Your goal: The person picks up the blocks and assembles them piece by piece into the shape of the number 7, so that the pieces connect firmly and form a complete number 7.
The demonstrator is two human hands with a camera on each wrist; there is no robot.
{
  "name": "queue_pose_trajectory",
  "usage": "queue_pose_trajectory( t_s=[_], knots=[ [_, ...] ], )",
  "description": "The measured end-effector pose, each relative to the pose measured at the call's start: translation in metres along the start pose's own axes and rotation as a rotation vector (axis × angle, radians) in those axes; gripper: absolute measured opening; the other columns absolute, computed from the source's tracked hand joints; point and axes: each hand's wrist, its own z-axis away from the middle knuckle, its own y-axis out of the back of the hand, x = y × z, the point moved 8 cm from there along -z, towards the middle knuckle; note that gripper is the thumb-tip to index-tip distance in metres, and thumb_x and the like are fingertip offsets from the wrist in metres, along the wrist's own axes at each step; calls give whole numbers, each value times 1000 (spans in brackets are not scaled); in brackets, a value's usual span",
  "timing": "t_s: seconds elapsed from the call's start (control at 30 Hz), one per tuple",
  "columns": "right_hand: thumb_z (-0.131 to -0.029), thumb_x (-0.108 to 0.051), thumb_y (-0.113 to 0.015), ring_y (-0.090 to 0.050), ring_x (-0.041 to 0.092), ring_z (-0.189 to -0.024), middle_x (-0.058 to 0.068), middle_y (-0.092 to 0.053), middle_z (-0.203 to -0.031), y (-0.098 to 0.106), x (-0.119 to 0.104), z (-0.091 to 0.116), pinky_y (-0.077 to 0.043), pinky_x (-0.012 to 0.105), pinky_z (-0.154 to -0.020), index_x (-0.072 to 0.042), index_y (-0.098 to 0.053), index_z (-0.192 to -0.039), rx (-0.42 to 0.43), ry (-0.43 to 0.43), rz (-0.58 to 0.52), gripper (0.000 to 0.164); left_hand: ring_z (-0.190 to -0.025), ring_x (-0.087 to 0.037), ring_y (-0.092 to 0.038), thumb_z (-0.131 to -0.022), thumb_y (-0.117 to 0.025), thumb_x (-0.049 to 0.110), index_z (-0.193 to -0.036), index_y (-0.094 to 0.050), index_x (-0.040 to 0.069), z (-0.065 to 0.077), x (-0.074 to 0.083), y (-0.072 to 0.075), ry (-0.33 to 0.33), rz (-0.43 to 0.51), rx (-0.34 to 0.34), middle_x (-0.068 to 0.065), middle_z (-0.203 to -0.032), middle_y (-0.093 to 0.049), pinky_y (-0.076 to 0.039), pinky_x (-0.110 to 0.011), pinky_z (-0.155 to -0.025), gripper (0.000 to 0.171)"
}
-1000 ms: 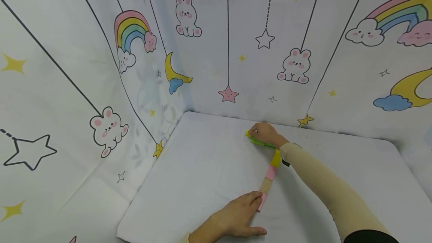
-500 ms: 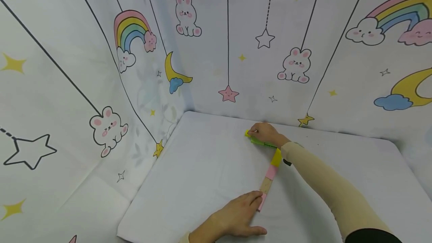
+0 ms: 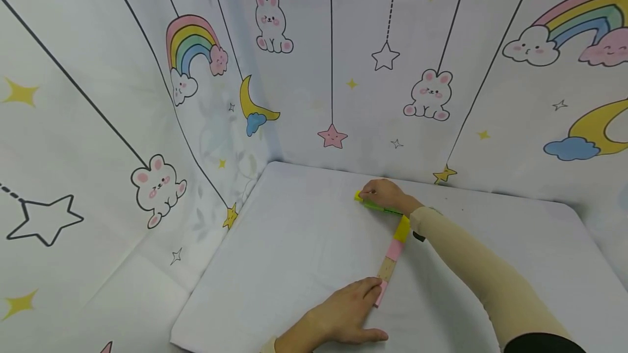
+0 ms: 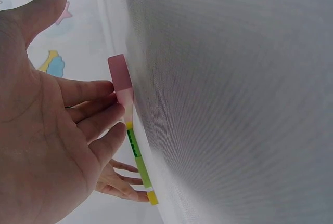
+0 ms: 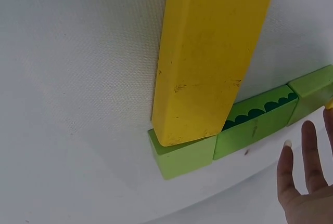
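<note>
A line of blocks runs across the table in the head view: a pink block, a wood-coloured block, another pink block and a yellow block. Green blocks turn off leftward from its far end; one has a dark scalloped edge in the right wrist view. My left hand lies with fingers extended, fingertips against the near pink block. At the far left end, my right hand pinches a small yellow block beside the green ones; its thumb is hidden in the right wrist view.
The white-covered table meets a printed cloth backdrop at its far and left edges. My right sleeve reaches over the table's right part, just beside the far end of the line.
My right hand and the small yellow block have shifted very slightly left and nearer, with the green blocks turning a little. My left hand stays where it was.
</note>
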Motion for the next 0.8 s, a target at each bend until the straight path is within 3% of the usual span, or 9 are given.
queue_pose_trajectory(
  t_s=[0.4, 0.8],
  knots=[
    [-106, -26, -65, -64, 33, -120, 10, -71, -126, 4, -14, 8, -51, 53, -104, -12, -83, -108, 0, 66, -3, 23, -151, -15, -36, -99, -45, 75, -156, -43, 4, -1, 0, 1, 1, -5, 5, -7, -163, -37, -30, -24, -122, 91],
    [-106, -28, -64, -62, 33, -123, 8, -70, -130, 3, -14, 10, -48, 53, -107, -14, -83, -111, -25, 41, 0, 24, -151, -15, -35, -99, -46, 74, -156, -43, 4, -1, 0, 1, 8, -2, 6, -7, -163, -38, -29, -24, -122, 91]
  ],
)
